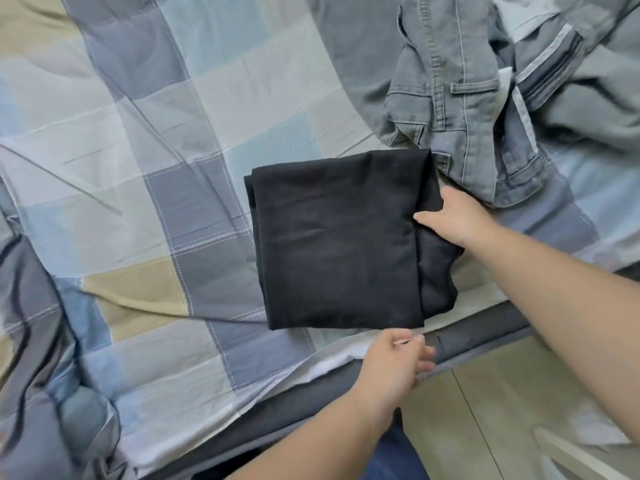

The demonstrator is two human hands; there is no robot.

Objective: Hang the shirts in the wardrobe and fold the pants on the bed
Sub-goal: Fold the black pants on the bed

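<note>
- Black pants (337, 244), folded into a neat rectangle, lie on the checked bedsheet (145, 168) near the bed's edge.
- My right hand (457, 220) grips their 3 o'clock edge, thumb on top, fingers tucked underneath (out of sight).
- My left hand (394, 365) hovers just past their 6 o'clock edge, fingers loosely curled, holding nothing.
- Grey jeans (460, 109) lie crumpled at 1 o'clock, touching the black pants.
</note>
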